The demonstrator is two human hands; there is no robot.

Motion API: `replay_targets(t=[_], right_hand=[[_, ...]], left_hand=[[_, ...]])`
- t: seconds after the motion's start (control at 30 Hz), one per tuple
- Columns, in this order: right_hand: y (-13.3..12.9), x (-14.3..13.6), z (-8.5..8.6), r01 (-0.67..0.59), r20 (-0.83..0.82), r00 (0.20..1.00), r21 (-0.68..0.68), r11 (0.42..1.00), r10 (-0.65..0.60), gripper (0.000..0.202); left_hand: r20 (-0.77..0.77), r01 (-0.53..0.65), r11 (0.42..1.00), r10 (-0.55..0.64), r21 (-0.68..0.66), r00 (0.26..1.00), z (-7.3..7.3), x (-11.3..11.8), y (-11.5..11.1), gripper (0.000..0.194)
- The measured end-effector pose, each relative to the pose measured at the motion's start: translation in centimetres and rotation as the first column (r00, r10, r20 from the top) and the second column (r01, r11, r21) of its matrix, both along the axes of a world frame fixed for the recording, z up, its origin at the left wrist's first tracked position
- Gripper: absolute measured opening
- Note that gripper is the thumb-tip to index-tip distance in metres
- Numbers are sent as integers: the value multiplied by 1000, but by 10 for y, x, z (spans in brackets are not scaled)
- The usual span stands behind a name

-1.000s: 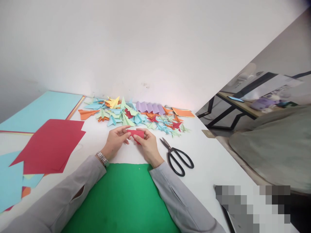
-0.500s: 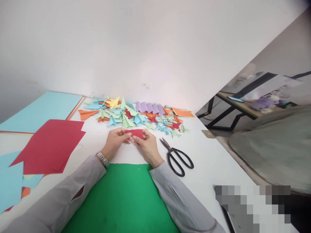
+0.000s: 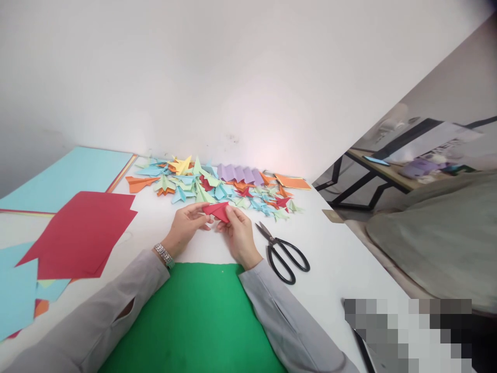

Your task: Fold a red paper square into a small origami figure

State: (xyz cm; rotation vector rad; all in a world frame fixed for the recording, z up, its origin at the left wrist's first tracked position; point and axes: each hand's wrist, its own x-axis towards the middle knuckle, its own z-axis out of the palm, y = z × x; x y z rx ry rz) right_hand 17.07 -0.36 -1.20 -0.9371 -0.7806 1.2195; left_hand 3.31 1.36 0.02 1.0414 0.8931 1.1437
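A small folded piece of red paper (image 3: 217,210) is held up between my hands, just above the white table. The fingers of my left hand (image 3: 186,225) are closed on its left end. My right hand (image 3: 240,233) pinches its right end between thumb and fingers. A slanting flap shows on the paper's front. Just behind lies a heap of small folded paper planes (image 3: 204,196) in several colours. Black-handled scissors (image 3: 277,248) rest to the right of my right hand, their blades slightly apart. Under my forearms is a green sheet (image 3: 194,316).
On the left are red paper sheets (image 3: 81,233), light blue pieces (image 3: 17,290) and a stack of large sheets with blue on top (image 3: 73,176). A purple pleated paper (image 3: 240,174) and an orange card (image 3: 293,182) lie by the wall. A dark-framed table (image 3: 373,176) stands beyond, right.
The red paper has turned from a flat strip to a tilted shape with a flap showing. My right thumb has moved up to its right end.
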Motion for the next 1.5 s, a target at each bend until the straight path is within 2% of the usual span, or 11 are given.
replay_targets(t=[0.17, 0.33, 0.47, 0.63, 0.7, 0.83, 0.97, 1.13, 1.37, 1.5], right_hand=[[-1, 1, 2, -22, -46, 999, -1, 1000, 22, 42], [-2, 1, 2, -24, 10, 1000, -25, 999, 24, 25], [-1, 0, -1, -34, 32, 999, -13, 999, 35, 28], [-1, -1, -2, -63, 31, 998, 28, 998, 62, 22], [-1, -1, -2, -37, 16, 999, 33, 999, 36, 22], [0, 0, -3, 113, 4, 994, 57, 992, -114, 19], [1, 0, -6, 188, 86, 977, 76, 979, -194, 15], [0, 0, -10, 122, 291, 941, 184, 975, -173, 14], [-2, 0, -10, 3, 368, 928, 175, 984, -68, 20], [-1, 1, -13, -28, 460, 883, 250, 968, -93, 20]], left_hand=[[44, 0, 999, 2, -37, 999, 1, 1, 1, 36], [48, 1, 999, 1, -39, 999, 0, 1, 2, 35], [11, -8, 1000, 8, -30, 1000, -1, 2, 2, 37], [48, -12, 1000, 13, -28, 999, -2, 1, 3, 37], [52, -8, 999, 10, -43, 999, -2, 1, 3, 34], [39, -58, 998, 60, -39, 997, -1, 0, 3, 38], [93, -66, 995, 72, -71, 993, 0, 1, 3, 35], [145, 10, 1000, -6, -30, 989, 0, 1, 3, 34], [213, 17, 999, -8, -39, 977, 0, 1, 4, 29], [243, 10, 998, 5, -62, 970, 4, 1, 3, 28]])
